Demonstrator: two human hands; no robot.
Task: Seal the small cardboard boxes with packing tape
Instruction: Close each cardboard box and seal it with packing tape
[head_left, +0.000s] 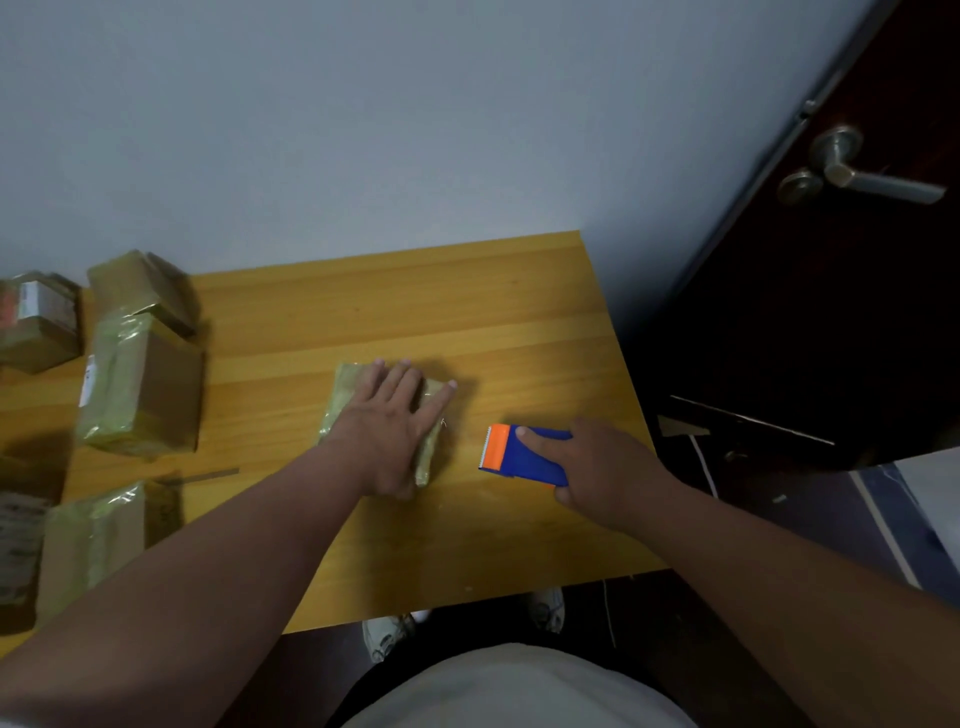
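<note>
Seemingly flat left hand (400, 415) atop box (348, 395).

The left hand (396, 415) covers most of the small box (347, 389); boxes at the left edge (21, 545) are cropped, their labels perhaps too blurred to read.

Bare forearms; white top (519, 691); white sneakers (387, 636).

On the yellow wooden worktop (519, 322) we press our left hand (395, 421) on the small tape-wrapped cardboard box (348, 395) at centre; right of it our right hand (602, 467) grips the blue-and-orange tape dispenser (519, 457); four taped cardboard boxes (140, 389) lie far left
</note>
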